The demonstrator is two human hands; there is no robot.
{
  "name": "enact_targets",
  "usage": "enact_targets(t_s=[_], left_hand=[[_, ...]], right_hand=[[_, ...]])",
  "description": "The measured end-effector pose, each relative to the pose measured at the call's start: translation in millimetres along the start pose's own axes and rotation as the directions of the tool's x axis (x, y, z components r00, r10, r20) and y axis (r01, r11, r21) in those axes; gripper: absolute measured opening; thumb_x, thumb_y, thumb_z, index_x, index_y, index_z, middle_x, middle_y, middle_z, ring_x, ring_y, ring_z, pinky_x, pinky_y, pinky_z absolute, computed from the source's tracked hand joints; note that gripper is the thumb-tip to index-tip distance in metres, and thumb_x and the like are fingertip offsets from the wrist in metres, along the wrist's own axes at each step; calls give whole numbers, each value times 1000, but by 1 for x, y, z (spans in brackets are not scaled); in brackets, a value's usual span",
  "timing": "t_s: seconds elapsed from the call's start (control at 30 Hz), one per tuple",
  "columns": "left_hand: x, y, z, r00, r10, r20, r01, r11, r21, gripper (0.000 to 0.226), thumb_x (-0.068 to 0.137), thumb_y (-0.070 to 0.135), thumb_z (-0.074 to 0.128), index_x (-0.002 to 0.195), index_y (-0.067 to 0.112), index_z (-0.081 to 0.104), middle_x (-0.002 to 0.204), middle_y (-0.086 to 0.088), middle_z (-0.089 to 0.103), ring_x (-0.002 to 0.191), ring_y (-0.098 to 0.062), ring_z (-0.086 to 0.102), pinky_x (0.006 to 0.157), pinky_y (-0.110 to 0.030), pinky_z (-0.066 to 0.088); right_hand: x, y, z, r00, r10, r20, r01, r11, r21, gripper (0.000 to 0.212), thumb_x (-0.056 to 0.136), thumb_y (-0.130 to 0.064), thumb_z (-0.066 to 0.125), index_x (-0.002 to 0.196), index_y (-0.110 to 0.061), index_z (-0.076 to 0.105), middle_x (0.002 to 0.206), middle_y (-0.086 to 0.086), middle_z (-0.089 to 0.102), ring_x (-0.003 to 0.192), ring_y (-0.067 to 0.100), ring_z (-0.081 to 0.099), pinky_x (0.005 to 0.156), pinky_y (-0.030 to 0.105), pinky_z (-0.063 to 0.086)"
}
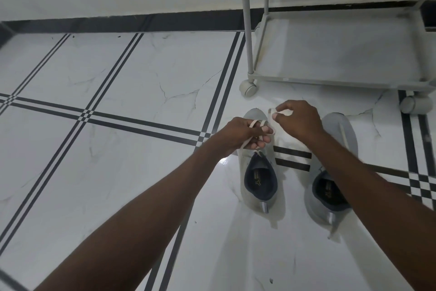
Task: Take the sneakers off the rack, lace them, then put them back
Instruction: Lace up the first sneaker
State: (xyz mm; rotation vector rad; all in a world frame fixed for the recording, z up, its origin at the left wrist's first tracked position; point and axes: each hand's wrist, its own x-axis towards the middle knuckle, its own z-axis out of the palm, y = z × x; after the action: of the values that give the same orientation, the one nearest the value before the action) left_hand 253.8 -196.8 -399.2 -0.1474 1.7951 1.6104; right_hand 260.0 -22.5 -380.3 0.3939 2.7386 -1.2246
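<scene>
The left sneaker [258, 172] sits on the floor [118, 78] beside its mate [330, 172], before the rack [330, 54]. Both hands, left hand [238, 136] and right hand [298, 118], pinch its lace [253, 123]: lacing is underway. Next likely comes tightening the knot.

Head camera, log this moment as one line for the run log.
stage: lacing | left hand: holds lace | right hand: pinches lace end | left sneaker: floor | right sneaker: floor | rack: empty bottom shelf

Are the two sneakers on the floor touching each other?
Apart. The head view shows a strip of bare floor with black tile stripes between the left sneaker and the right sneaker.
</scene>
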Motion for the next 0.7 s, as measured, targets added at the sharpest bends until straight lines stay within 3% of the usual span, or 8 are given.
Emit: enact_targets(t_s=[0.1, 0.13, 0.2, 0.3, 0.4, 0.5, 0.6, 0.7], left_hand=[[0, 0, -4, 1000, 15, -11, -15, 999, -31, 32, 96, 19, 64, 119, -4, 67, 92, -14, 73, 66, -16, 66, 53, -18, 52], [0, 0, -5, 1000, 23, -14, -23, 999, -34, 32, 96, 19, 64, 118, -3, 67, 91, -14, 74, 66, -16, 66, 54, -18, 52], [0, -1, -7, 999, 36, -8, -36, 999, -32, 25, 96, 18, 64, 113, 1, 71, 91, -14, 75, 67, -15, 67, 55, -18, 52], [1, -5, -12, 999, 42, 14, -42, 999, -14, 18, 95, 15, 66, 106, 5, 75, 94, -18, 74, 70, -16, 68, 59, -19, 55], [1, -8, -17, 1000, 16, -15, -16, 1000, 10, 20, 92, 16, 70, 102, -1, 74, 91, -17, 75, 69, -15, 70, 64, -20, 58], [0, -7, -23, 998, -21, -57, 19, 999, -42, 19, 92, 13, 69, 102, -3, 72, 83, -13, 74, 66, -12, 72, 65, -19, 59], [-4, -3, -27, 999, 4, -40, -6, 999, -50, 13, 92, 7, 67, 99, -4, 71, 87, -15, 72, 67, -12, 72, 66, -18, 60], [-4, 1, -25, 997, 57, -49, -55, 997, 53, 21, 86, 1, 72, 104, -10, 69, 96, -19, 73, 79, -17, 72, 72, -21, 61]], right_hand=[[-16, 0, 7, 947, 12, -320, -44, 995, -93, 35, 88, -43, 64, 98, -10, 70, 107, 12, 69, 106, 35, 59, 85, 36, 42], [-20, 1, 10, 946, 28, -324, -61, 994, -92, 37, 87, -44, 64, 93, -8, 71, 101, 13, 71, 98, 34, 61, 80, 35, 42], [-22, 3, 16, 982, 156, -103, -158, 987, -3, 46, 85, -49, 65, 84, -4, 74, 88, 13, 75, 80, 30, 67, 71, 32, 47], [-22, 2, 17, 866, 366, 340, -480, 796, 367, 35, 83, -36, 74, 92, -2, 74, 93, 15, 76, 76, 24, 67, 76, 35, 56], [-19, 3, 14, 857, 329, 396, -506, 681, 530, 14, 84, -17, 72, 93, -6, 74, 95, 14, 71, 79, 21, 61, 78, 35, 55], [-18, 9, 9, 866, 230, 444, -482, 618, 621, 32, 90, -36, 61, 82, -8, 73, 80, 5, 72, 72, 18, 58, 71, 34, 51], [-27, 11, 12, 832, 218, 510, -458, 789, 409, 26, 89, -22, 59, 82, -1, 73, 60, 3, 71, 58, 17, 55, 59, 28, 45], [-32, 10, 22, 823, 220, 524, -337, 931, 137, 17, 80, -14, 72, 84, 2, 76, 69, 11, 77, 57, 20, 62, 59, 29, 46]])
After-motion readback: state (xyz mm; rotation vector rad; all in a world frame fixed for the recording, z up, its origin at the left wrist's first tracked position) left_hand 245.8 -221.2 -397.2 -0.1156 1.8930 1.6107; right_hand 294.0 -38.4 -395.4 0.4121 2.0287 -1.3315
